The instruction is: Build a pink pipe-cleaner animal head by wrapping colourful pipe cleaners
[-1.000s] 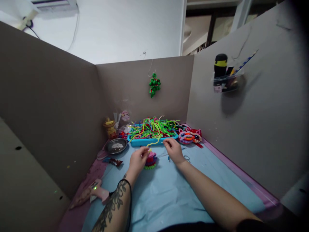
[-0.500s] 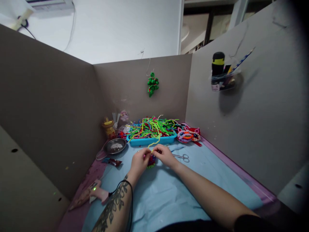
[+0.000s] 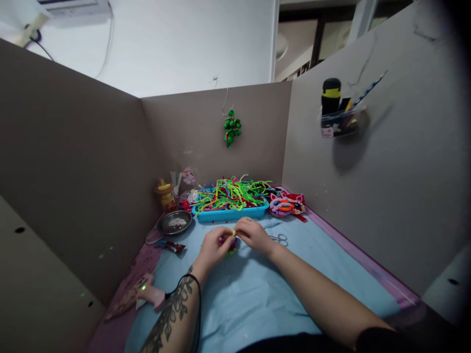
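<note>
Though wrinkly, sheet (image 3: 257, 304) between partitions (image 3: 184, 127).

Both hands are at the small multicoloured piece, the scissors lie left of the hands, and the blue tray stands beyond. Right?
Not quite: the head view shows the scissors right of the left hand and right hand. Both are at the multicoloured piece, blue tray beyond.

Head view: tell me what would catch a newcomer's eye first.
Probably the bright strands, heaped in the blue tray at the rear. Then the green ornament hanging above them against the panel. Lastly, the left hand and right hand, close together before the tray, pinching a yellow strand.
</note>
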A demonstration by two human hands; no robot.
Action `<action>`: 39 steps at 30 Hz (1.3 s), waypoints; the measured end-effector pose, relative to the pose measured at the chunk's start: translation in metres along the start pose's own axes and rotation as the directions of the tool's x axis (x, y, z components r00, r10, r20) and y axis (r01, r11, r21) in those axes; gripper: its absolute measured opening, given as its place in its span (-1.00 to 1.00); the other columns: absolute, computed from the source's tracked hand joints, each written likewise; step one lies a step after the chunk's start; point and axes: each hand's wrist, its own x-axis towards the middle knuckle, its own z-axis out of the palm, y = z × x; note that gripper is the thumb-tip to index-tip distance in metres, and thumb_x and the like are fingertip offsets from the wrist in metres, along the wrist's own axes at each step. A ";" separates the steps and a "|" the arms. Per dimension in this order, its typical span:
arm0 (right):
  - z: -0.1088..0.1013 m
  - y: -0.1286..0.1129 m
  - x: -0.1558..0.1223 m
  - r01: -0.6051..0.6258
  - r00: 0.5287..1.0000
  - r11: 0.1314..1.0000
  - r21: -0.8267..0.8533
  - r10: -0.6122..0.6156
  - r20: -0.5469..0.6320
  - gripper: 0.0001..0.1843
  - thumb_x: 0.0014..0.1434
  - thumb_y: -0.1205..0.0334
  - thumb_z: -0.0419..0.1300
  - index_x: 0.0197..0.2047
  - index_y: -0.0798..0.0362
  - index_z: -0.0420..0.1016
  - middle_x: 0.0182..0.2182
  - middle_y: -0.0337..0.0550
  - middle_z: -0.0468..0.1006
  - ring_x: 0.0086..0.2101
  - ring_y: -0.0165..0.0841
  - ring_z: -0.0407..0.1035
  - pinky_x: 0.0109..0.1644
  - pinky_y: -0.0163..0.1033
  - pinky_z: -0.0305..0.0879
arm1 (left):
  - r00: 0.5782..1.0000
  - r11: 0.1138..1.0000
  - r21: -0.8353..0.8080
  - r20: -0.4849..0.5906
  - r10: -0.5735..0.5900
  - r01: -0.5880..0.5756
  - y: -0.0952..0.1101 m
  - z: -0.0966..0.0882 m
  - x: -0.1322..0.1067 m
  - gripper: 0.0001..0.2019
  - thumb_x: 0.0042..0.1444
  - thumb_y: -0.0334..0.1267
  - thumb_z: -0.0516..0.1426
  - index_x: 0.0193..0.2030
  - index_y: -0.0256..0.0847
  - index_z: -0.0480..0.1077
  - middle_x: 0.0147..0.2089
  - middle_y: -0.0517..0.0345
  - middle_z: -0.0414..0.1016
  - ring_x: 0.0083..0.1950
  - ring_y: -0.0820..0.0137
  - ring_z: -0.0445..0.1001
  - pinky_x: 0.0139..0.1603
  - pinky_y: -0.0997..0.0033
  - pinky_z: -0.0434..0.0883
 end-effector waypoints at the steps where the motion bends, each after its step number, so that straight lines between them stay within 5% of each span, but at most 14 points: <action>1: 0.000 -0.001 0.000 0.002 1.000 1.000 0.010 -0.002 -0.009 -0.86 0.15 0.40 0.08 -0.27 0.05 0.44 -0.36 -0.12 0.47 -0.27 -0.31 0.31 -0.16 -0.21 0.24 | 1.000 1.000 -0.010 0.001 -0.003 0.003 0.000 0.000 0.000 -0.86 0.09 -0.24 0.11 -0.28 -0.19 0.46 -0.30 0.06 0.52 -0.26 0.34 0.43 -0.21 0.41 0.33; 5: 0.003 -0.007 0.000 -0.007 0.999 0.991 0.136 0.013 -0.043 -0.77 0.13 0.44 0.06 -0.17 0.04 0.43 -0.29 -0.11 0.49 -0.22 -0.33 0.34 -0.13 -0.20 0.27 | 0.999 0.997 -0.072 0.009 -0.032 0.032 0.001 0.000 0.001 -0.84 0.11 -0.22 0.08 -0.33 -0.23 0.45 -0.34 0.07 0.51 -0.30 0.37 0.42 -0.24 0.44 0.32; 12: 0.003 -0.009 0.000 -0.022 0.999 0.990 0.137 0.028 -0.040 -0.82 0.02 0.47 0.07 -0.34 0.05 0.41 -0.40 -0.18 0.45 -0.31 -0.36 0.33 -0.19 -0.24 0.27 | 0.992 0.982 -0.142 -0.009 -0.126 0.124 0.002 0.000 0.003 -0.80 0.11 -0.17 0.08 -0.35 -0.25 0.42 -0.39 0.13 0.48 -0.38 0.42 0.39 -0.34 0.49 0.30; 18: -0.002 -0.009 0.000 0.012 1.000 0.994 0.104 -0.013 0.004 -0.82 -0.06 0.51 0.07 -0.43 0.05 0.40 -0.34 -0.13 0.46 -0.25 -0.32 0.32 -0.12 -0.20 0.25 | 0.992 0.996 -0.024 -0.098 -0.083 0.081 -0.002 -0.006 0.004 -0.84 0.13 -0.23 0.06 -0.38 -0.24 0.38 -0.38 0.14 0.46 -0.34 0.42 0.38 -0.30 0.47 0.30; 21: 0.000 -0.007 0.001 -0.108 0.994 0.974 0.199 0.111 -0.006 -0.79 -0.03 0.46 0.08 -0.32 0.05 0.43 -0.28 -0.12 0.46 -0.25 -0.33 0.33 -0.23 -0.26 0.27 | 0.997 0.999 -0.021 -0.073 -0.032 0.031 0.000 -0.005 0.004 -0.87 0.13 -0.25 0.07 -0.35 -0.23 0.39 -0.35 0.13 0.47 -0.31 0.41 0.40 -0.25 0.45 0.32; 25: 0.006 0.000 0.003 -0.381 0.919 0.788 0.483 0.381 0.102 -0.74 -0.07 0.40 0.10 -0.24 0.06 0.39 -0.36 -0.20 0.44 -0.39 -0.42 0.31 -0.40 -0.36 0.22 | 0.995 0.995 0.066 -0.058 0.077 -0.073 0.002 0.000 0.003 -0.89 0.13 -0.26 0.08 -0.32 -0.21 0.41 -0.34 0.10 0.48 -0.26 0.38 0.40 -0.21 0.40 0.31; 30: 0.004 0.006 0.001 -0.535 0.843 0.549 0.643 0.395 0.364 -0.85 -0.04 0.23 0.17 -0.35 0.09 0.39 -0.59 -0.33 0.37 -0.62 -0.52 0.15 -0.57 -0.40 0.05 | 0.990 0.983 0.142 -0.062 0.128 -0.118 -0.003 -0.001 0.001 -0.89 0.16 -0.31 0.05 -0.30 -0.19 0.40 -0.33 0.12 0.48 -0.26 0.38 0.38 -0.18 0.38 0.30; 35: 0.001 0.001 0.002 -0.531 0.837 0.577 0.621 0.469 0.281 -0.78 -0.02 0.11 0.22 -0.45 0.09 0.35 -0.69 -0.38 0.27 -0.66 -0.54 0.08 -0.57 -0.40 -0.03 | 0.988 0.966 0.213 -0.021 0.153 -0.145 -0.002 -0.002 0.001 -0.87 0.19 -0.31 0.02 -0.27 -0.19 0.40 -0.30 0.12 0.48 -0.24 0.38 0.37 -0.16 0.39 0.29; 39: 0.001 -0.001 0.003 -0.493 0.860 0.693 0.526 0.480 0.173 -0.84 -0.02 0.19 0.19 -0.48 0.09 0.35 -0.63 -0.35 0.30 -0.59 -0.51 0.13 -0.51 -0.38 0.05 | 0.996 0.922 0.380 -0.009 0.089 -0.079 -0.001 -0.004 0.002 -0.85 0.19 -0.33 0.01 -0.22 -0.20 0.41 -0.25 0.08 0.48 -0.20 0.35 0.36 -0.14 0.38 0.27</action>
